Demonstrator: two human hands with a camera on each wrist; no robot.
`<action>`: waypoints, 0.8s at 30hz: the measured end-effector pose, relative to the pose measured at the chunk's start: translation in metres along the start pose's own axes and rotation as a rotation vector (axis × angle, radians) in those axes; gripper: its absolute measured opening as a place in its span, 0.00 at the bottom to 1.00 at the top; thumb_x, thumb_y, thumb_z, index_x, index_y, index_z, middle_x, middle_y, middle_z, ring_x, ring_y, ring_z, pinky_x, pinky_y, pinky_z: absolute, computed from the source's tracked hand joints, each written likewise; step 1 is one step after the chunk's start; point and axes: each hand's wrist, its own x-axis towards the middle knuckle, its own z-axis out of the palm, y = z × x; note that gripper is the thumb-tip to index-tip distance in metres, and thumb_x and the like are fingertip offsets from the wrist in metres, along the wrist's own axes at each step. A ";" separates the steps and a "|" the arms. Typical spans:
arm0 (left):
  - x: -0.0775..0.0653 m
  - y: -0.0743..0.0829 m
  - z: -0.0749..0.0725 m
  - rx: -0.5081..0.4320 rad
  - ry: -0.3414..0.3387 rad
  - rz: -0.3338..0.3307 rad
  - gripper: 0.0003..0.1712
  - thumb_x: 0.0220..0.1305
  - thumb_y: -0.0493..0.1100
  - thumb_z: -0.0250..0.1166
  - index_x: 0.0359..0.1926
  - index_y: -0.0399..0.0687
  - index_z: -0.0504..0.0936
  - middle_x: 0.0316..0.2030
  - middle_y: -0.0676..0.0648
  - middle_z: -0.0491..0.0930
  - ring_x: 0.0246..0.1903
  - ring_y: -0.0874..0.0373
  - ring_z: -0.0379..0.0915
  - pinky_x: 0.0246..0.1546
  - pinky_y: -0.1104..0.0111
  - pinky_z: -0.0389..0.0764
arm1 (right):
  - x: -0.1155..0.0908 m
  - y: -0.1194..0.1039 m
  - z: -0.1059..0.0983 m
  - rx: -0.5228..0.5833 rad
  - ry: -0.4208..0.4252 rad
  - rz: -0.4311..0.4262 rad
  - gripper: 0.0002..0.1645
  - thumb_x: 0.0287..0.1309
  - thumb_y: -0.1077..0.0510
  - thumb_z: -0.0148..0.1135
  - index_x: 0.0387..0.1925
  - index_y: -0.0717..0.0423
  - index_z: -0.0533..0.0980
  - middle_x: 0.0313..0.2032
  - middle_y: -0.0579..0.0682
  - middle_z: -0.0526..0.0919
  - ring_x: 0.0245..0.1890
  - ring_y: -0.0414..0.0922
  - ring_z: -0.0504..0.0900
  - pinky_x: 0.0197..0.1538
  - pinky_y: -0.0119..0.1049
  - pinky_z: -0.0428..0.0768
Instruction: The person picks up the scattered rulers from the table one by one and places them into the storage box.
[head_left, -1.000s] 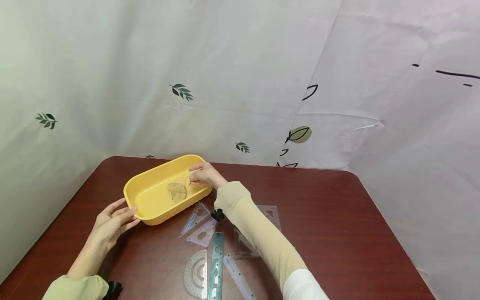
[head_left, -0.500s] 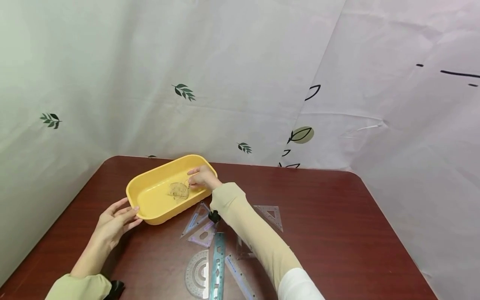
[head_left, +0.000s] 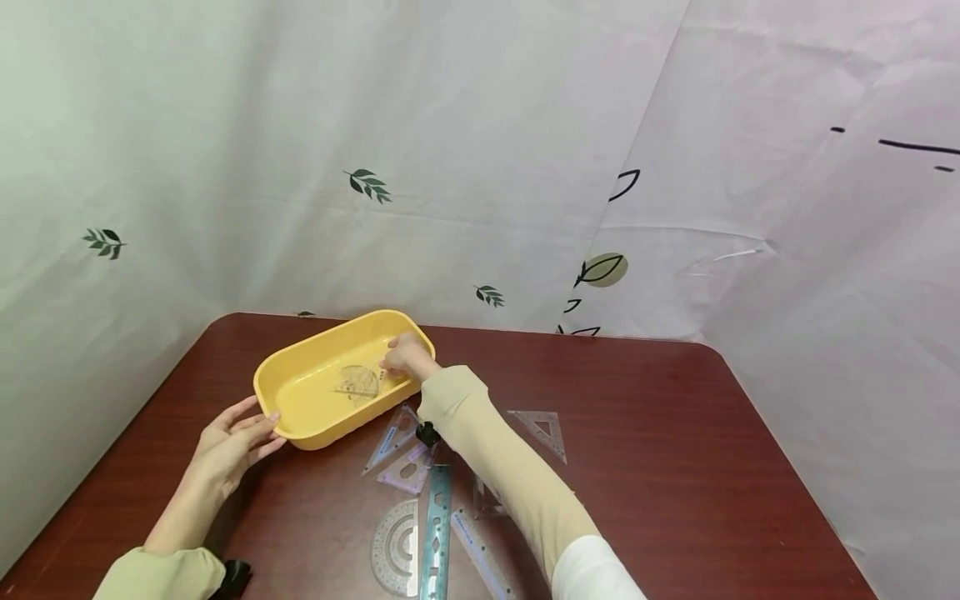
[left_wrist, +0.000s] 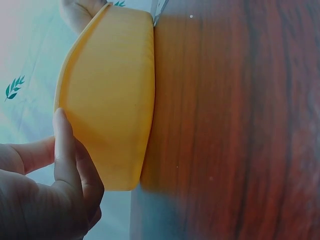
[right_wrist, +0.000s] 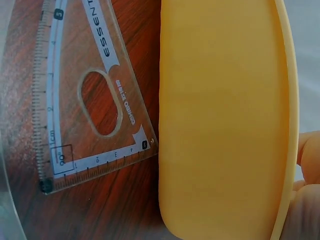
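My left hand (head_left: 221, 450) grips the near left corner of a yellow tray (head_left: 322, 429), its thumb over the rim and fingers against the outer wall. In the left wrist view the same hand (left_wrist: 55, 185) holds the tray's edge. My right hand (head_left: 408, 357) reaches over the tray's near right side with fingers curled down inside. Small dark marks show under its fingertips; whether it pinches a clear piece cannot be made out. A clear protractor (head_left: 358, 383) lies on the tray floor beside that hand. In the right wrist view the tray wall hides most of the fingers.
Near the tray lie a blue-marked set square (head_left: 392, 437) and a purple one (head_left: 408, 471). Closer in are a protractor (head_left: 395, 546), a teal ruler (head_left: 436, 533) and a clear ruler (head_left: 482, 550). Another set square (head_left: 546, 429) lies right of my forearm.
My right hand has shifted slightly and its fingers have curled further down in the tray. My left hand keeps its grip on the corner.
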 end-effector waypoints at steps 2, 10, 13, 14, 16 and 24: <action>0.000 0.000 -0.001 0.001 -0.001 -0.002 0.25 0.64 0.32 0.62 0.50 0.63 0.61 0.29 0.59 0.80 0.27 0.65 0.81 0.33 0.73 0.87 | 0.001 0.001 0.001 -0.041 -0.016 0.006 0.28 0.64 0.68 0.56 0.64 0.65 0.63 0.55 0.60 0.73 0.23 0.42 0.66 0.30 0.31 0.72; 0.000 0.000 0.000 0.003 -0.004 0.004 0.25 0.64 0.32 0.62 0.50 0.63 0.61 0.29 0.59 0.80 0.27 0.65 0.81 0.33 0.74 0.86 | -0.001 0.001 -0.001 -0.053 -0.044 0.010 0.29 0.64 0.67 0.56 0.64 0.65 0.60 0.65 0.59 0.64 0.44 0.49 0.75 0.43 0.39 0.82; 0.000 0.000 0.000 0.005 -0.003 0.003 0.24 0.64 0.32 0.62 0.50 0.63 0.61 0.28 0.59 0.79 0.27 0.66 0.81 0.33 0.74 0.86 | 0.001 0.002 -0.001 -0.012 -0.050 -0.005 0.29 0.64 0.68 0.54 0.65 0.66 0.61 0.64 0.62 0.66 0.27 0.44 0.69 0.34 0.35 0.75; 0.000 0.000 0.001 0.006 -0.007 0.002 0.25 0.64 0.32 0.61 0.51 0.62 0.61 0.28 0.59 0.79 0.27 0.66 0.81 0.33 0.74 0.86 | 0.002 0.003 -0.001 0.009 -0.051 -0.010 0.28 0.65 0.68 0.54 0.65 0.66 0.62 0.63 0.61 0.67 0.24 0.43 0.64 0.34 0.34 0.74; 0.000 0.001 0.001 0.007 -0.007 -0.001 0.25 0.65 0.33 0.61 0.51 0.62 0.61 0.28 0.59 0.80 0.27 0.66 0.81 0.33 0.74 0.86 | 0.004 0.004 -0.001 0.055 -0.050 -0.024 0.27 0.65 0.68 0.53 0.65 0.64 0.64 0.63 0.60 0.69 0.25 0.41 0.68 0.39 0.33 0.78; 0.000 0.001 0.002 0.025 0.010 -0.009 0.28 0.65 0.33 0.62 0.58 0.59 0.59 0.28 0.59 0.80 0.27 0.66 0.81 0.34 0.74 0.86 | 0.001 0.005 -0.010 0.161 -0.051 -0.126 0.23 0.65 0.66 0.54 0.61 0.63 0.71 0.60 0.60 0.74 0.57 0.56 0.76 0.58 0.45 0.80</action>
